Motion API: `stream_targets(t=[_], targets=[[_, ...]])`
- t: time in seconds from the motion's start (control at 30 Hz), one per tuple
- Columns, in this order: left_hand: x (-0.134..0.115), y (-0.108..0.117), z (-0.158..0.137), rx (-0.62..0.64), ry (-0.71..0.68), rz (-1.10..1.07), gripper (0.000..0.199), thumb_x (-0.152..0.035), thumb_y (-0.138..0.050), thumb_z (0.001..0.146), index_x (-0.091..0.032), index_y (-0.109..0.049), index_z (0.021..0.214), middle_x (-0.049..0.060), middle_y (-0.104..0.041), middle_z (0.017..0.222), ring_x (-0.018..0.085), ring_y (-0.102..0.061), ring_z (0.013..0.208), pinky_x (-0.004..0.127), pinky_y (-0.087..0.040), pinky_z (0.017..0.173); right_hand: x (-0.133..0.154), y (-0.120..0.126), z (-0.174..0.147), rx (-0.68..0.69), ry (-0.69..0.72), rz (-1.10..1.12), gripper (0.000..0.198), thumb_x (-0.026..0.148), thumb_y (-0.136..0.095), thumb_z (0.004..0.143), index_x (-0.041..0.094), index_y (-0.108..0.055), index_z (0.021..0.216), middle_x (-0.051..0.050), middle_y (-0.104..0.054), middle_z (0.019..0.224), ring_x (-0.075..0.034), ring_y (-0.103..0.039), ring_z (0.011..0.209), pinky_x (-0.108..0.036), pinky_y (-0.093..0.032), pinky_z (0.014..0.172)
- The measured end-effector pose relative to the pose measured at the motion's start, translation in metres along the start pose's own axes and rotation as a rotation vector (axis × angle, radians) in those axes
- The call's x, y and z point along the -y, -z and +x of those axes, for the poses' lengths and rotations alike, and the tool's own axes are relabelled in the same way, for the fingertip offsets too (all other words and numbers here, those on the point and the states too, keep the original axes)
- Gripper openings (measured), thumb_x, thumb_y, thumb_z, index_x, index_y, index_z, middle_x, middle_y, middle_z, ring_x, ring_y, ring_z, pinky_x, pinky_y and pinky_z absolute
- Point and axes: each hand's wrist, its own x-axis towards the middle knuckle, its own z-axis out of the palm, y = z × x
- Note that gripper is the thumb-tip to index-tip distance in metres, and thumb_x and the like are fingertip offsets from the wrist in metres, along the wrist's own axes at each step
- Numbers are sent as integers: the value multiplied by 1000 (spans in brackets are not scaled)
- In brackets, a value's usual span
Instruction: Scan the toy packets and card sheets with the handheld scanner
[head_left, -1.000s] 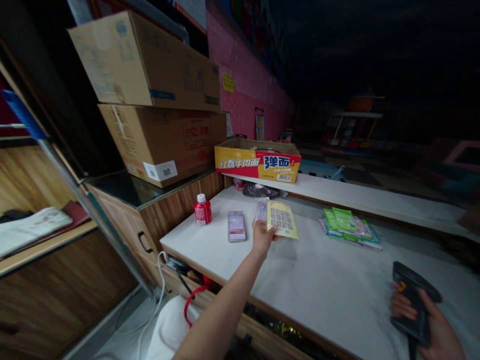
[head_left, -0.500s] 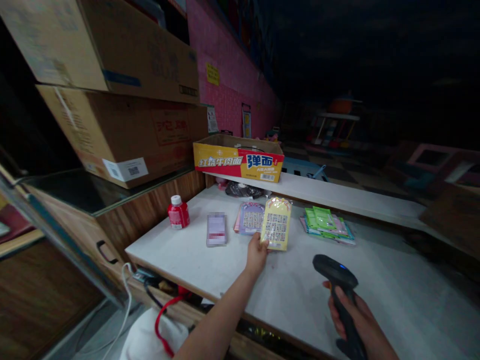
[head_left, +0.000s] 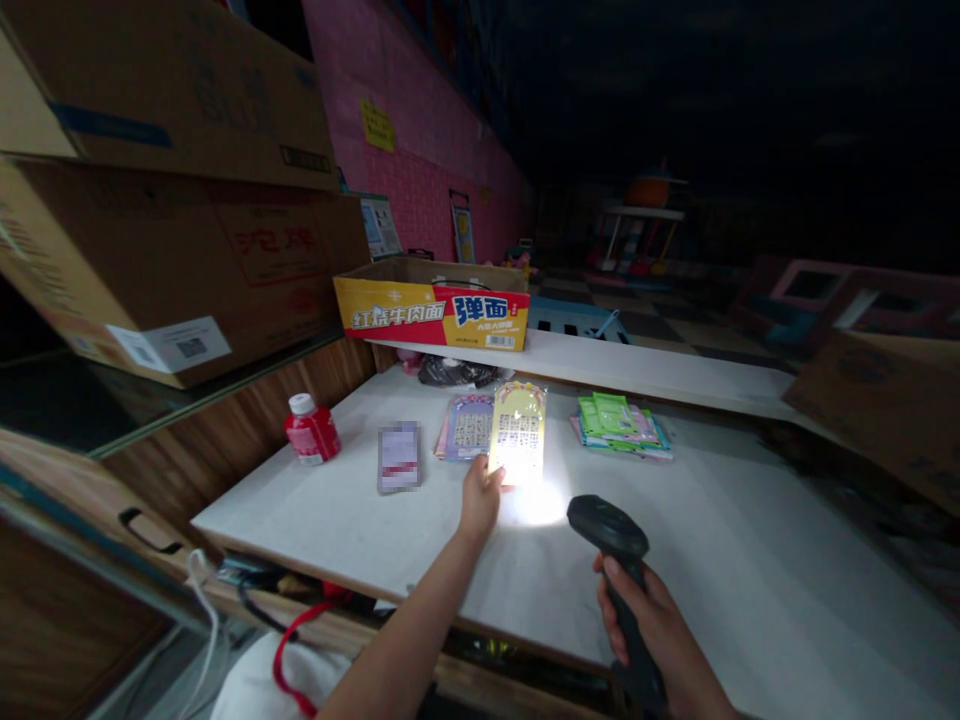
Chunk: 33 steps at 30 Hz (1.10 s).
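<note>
My left hand (head_left: 482, 500) pinches the lower left corner of a yellow card packet (head_left: 519, 430) in clear wrapping, holding it up over the white tabletop (head_left: 540, 580). In my right hand (head_left: 637, 610) is a black barcode scanner (head_left: 609, 527), gripped by its handle. Its head points at the packet, and a bright white patch of light falls on the packet's lower part and the table beside it. Behind the packet lies a pile with a purple card packet (head_left: 469, 425) on top. A stack of green and pink packets (head_left: 619, 425) lies to the right.
A red bottle with a white cap (head_left: 310, 430) and a phone (head_left: 399, 456) stand and lie on the left. An open noodle carton (head_left: 435, 310) sits on the raised back shelf (head_left: 637, 365). Large cardboard boxes (head_left: 187, 270) are stacked at the left, another box (head_left: 885, 410) at the right.
The scanner has come closer to the yellow packet, and its light now shines on the packet and table. The whole view has shifted, with things appearing further left.
</note>
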Motion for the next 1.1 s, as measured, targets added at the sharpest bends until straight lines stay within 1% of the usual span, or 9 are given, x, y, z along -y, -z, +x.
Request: stream_targets(t=[0.2, 0.3, 0.5, 0.67, 0.8, 0.9, 0.97, 1.03, 1.1], targets=[[0, -1, 0, 15, 7, -98, 39, -49, -59, 74, -18, -49, 95, 10, -67, 104, 22, -67, 90, 33, -59, 69, 2, 3, 0, 27, 35, 98, 47, 62, -69, 70, 21, -54, 87, 7, -51, 52, -8, -42, 35, -18, -32, 32], [-7, 0, -2, 47, 14, -151, 51, -58, -63, 67, -19, -47, 95, 11, -66, 108, 23, -68, 90, 34, -58, 68, 6, 16, 2, 42, 67, 157, 46, 60, -68, 72, 21, -54, 89, 7, -50, 52, -7, -40, 35, -18, -31, 32], [-24, -3, -12, 246, 110, -237, 65, -59, -75, 54, -17, -52, 97, 9, -69, 99, 23, -67, 81, 32, -56, 63, 17, 85, 27, 40, 173, 432, 45, 58, -71, 71, 19, -58, 91, 7, -46, 53, -5, -35, 37, -17, -28, 33], [-30, -27, -10, 484, 194, -164, 56, -60, -72, 59, -16, -61, 91, 5, -68, 77, 13, -60, 59, 24, -45, 51, 17, 135, 52, -34, 247, 665, 43, 49, -79, 65, 18, -57, 85, 8, -40, 56, -4, -35, 41, -14, -31, 35], [-39, -52, 10, 504, 66, 133, 47, -58, -64, 70, -15, -65, 89, 2, -63, 66, 14, -56, 55, 25, -42, 52, 7, 145, 58, -68, 252, 791, 42, 42, -83, 61, 17, -55, 82, 8, -40, 58, -3, -38, 43, -13, -36, 37], [-52, -64, 15, 346, -148, 623, 27, -37, -64, 76, -17, -67, 95, 8, -66, 86, 21, -62, 83, 34, -47, 76, 1, 147, 59, -47, 246, 873, 38, 37, -82, 63, 18, -54, 82, 8, -41, 60, -3, -40, 44, -11, -38, 39], [-59, -70, 6, 253, -299, 902, 23, -25, -63, 77, -19, -67, 99, 12, -64, 104, 26, -56, 104, 38, -42, 92, 0, 148, 59, -45, 236, 897, 37, 36, -81, 65, 19, -53, 82, 8, -41, 60, -3, -39, 44, -11, -39, 38], [-59, -76, -12, 302, -394, 1040, 22, -22, -60, 79, -21, -68, 100, 13, -61, 110, 28, -52, 111, 41, -39, 96, 0, 148, 61, -49, 219, 895, 36, 36, -80, 67, 18, -54, 84, 8, -41, 60, -3, -39, 44, -12, -38, 38], [-54, -83, -33, 470, -435, 1047, 21, -27, -58, 81, -21, -69, 98, 14, -62, 105, 30, -54, 107, 43, -41, 93, 1, 148, 62, -53, 210, 874, 35, 38, -79, 68, 18, -55, 86, 8, -40, 60, -4, -40, 44, -12, -38, 37]])
